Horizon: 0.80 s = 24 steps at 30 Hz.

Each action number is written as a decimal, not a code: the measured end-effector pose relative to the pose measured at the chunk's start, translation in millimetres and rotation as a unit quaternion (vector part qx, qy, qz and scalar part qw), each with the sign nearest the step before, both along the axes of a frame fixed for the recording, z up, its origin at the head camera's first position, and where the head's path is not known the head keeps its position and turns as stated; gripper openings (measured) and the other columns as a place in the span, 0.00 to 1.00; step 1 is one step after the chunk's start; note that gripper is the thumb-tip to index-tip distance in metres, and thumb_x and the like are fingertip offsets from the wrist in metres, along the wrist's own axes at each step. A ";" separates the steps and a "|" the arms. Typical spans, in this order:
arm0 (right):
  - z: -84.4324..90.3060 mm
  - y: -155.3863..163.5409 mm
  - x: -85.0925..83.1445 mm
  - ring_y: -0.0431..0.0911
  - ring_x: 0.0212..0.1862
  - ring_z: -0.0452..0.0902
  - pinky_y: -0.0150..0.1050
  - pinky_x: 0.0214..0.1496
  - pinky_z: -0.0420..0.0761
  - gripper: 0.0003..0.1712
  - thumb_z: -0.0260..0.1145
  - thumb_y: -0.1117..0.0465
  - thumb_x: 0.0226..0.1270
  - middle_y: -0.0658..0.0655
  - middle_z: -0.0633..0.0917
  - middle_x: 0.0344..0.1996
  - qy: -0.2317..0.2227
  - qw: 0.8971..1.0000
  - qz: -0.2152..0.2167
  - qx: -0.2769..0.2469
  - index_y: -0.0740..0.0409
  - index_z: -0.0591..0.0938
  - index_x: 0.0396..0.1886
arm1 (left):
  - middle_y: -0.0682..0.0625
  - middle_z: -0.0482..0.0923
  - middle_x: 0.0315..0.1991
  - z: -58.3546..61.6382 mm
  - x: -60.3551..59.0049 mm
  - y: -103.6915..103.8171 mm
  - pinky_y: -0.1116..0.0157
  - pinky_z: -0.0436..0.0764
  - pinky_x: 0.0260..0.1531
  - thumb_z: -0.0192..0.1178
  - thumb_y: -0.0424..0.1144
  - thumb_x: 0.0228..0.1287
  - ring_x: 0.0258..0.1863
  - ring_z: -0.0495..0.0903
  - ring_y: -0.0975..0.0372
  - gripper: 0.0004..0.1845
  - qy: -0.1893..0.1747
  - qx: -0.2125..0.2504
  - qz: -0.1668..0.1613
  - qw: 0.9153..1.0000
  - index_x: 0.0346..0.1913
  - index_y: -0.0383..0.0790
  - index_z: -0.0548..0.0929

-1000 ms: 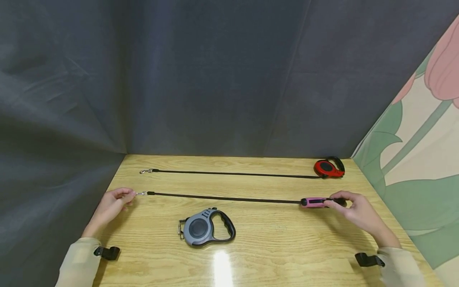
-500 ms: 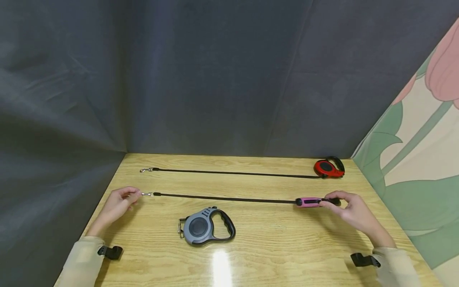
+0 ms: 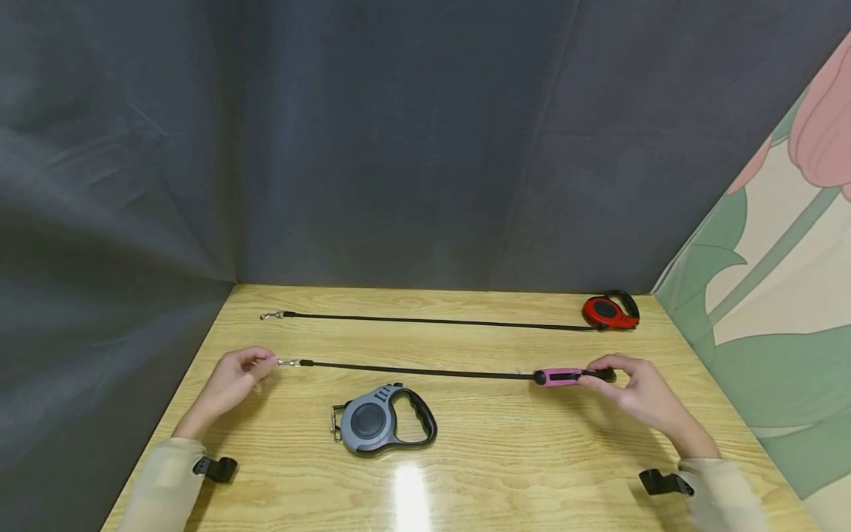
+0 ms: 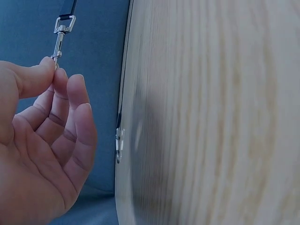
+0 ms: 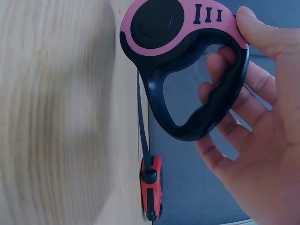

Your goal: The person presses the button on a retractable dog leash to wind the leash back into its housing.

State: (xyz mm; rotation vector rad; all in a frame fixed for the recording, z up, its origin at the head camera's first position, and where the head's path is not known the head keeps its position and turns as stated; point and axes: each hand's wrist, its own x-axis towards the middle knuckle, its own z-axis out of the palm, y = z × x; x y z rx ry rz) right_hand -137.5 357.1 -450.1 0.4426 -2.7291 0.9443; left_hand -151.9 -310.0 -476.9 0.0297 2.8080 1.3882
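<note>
A pink retractable dog leash (image 3: 561, 377) is held above the table in my right hand (image 3: 638, 391), its black cord stretched leftward. In the right wrist view, fingers curl through the leash's black loop handle (image 5: 201, 123), with the thumb on top. At the cord's other end, my left hand (image 3: 233, 380) pinches the metal snap hook (image 4: 58, 44) between thumb and index finger. The cord (image 3: 419, 371) runs nearly straight between the hands. A grey retractable leash (image 3: 368, 421) lies flat on the table in front of the cord, touched by neither hand.
Farther back lies a red retractable leash (image 3: 608, 312), its black cord (image 3: 432, 321) drawn out to the left and ending in a snap hook (image 3: 271, 315). Dark fabric (image 3: 412, 148) hangs behind the wooden table (image 3: 518, 473); a tulip-patterned cloth (image 3: 784, 295) stands at the right.
My left hand has moved right with the snap hook, and my right hand has moved left with the pink leash. The exposed cord between them is shorter. The red and grey leashes stay put.
</note>
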 end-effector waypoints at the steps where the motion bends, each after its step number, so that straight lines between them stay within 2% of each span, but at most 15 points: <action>1: -0.4 -1.0 0.2 0.27 0.45 0.80 0.28 0.47 0.77 0.08 0.82 0.57 0.63 0.50 0.93 0.41 0.001 1.000 0.002 0.000 0.46 0.92 0.40 | 0.39 0.85 0.39 -0.3 0.2 0.5 0.65 0.83 0.30 0.60 0.39 0.81 0.35 0.81 0.60 0.14 0.000 -0.001 -0.001 1.000 0.52 0.29 0.85; 7: -1.0 -6.2 1.5 0.30 0.45 0.81 0.29 0.47 0.77 0.08 0.82 0.57 0.63 0.49 0.92 0.40 0.002 1.000 0.007 -0.003 0.45 0.92 0.40 | 0.40 0.86 0.39 -1.5 1.6 3.6 0.65 0.82 0.29 0.59 0.39 0.81 0.34 0.82 0.61 0.12 0.005 -0.010 -0.006 1.000 0.51 0.31 0.85; 13: -0.5 -9.9 2.2 0.28 0.48 0.81 0.32 0.52 0.78 0.07 0.82 0.56 0.63 0.46 0.92 0.41 -0.008 1.000 0.006 -0.002 0.43 0.92 0.40 | 0.41 0.86 0.37 -1.7 3.0 5.6 0.64 0.82 0.29 0.59 0.38 0.81 0.34 0.81 0.60 0.12 0.006 -0.008 -0.007 1.000 0.51 0.31 0.85; 24: -1.1 -15.8 3.7 0.28 0.45 0.80 0.32 0.46 0.81 0.07 0.81 0.56 0.64 0.47 0.92 0.40 -0.012 1.000 0.014 -0.003 0.44 0.92 0.41 | 0.40 0.85 0.36 -3.1 4.1 9.9 0.65 0.81 0.27 0.60 0.36 0.81 0.31 0.80 0.61 0.10 0.010 0.004 -0.018 1.000 0.49 0.31 0.86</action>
